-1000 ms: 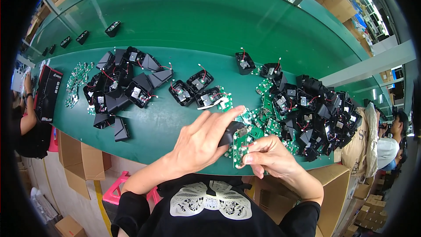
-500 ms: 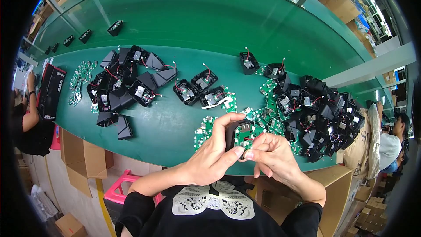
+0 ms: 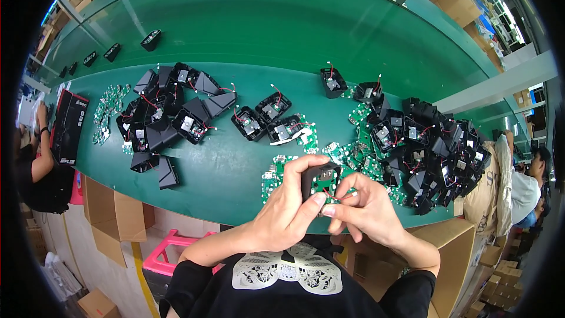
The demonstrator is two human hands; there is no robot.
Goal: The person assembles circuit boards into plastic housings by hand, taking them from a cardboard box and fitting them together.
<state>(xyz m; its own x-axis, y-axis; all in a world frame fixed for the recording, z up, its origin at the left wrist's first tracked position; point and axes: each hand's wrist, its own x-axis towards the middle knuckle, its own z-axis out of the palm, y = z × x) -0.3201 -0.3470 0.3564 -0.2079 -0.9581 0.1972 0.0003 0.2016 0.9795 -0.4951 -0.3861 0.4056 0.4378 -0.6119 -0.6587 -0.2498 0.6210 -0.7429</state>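
My left hand (image 3: 288, 209) grips a small black plastic housing (image 3: 307, 181) in front of my chest, thumb along its lower edge and fingers over its far side. A green circuit board (image 3: 325, 180) sits at the housing's open face. My right hand (image 3: 371, 209) is closed at the board's lower right, its fingers on a red wire (image 3: 335, 196) that ends in a small white plug (image 3: 353, 194). The thumb and fingers partly cover the wire. Loose green circuit boards (image 3: 273, 181) lie just beyond my left hand.
Black housings with red wires form a big heap (image 3: 432, 153) at right and a smaller pile (image 3: 159, 112) at left. More boards (image 3: 109, 112) lie far left, near a black box (image 3: 70, 126). Several housings (image 3: 151, 40) line the green strip behind. A person (image 3: 41, 159) works at left.
My right hand has shifted slightly down and right; more of the red wire and its white plug shows. The housing tilts a little differently in my left hand. Housings on the back strip moved slightly left.
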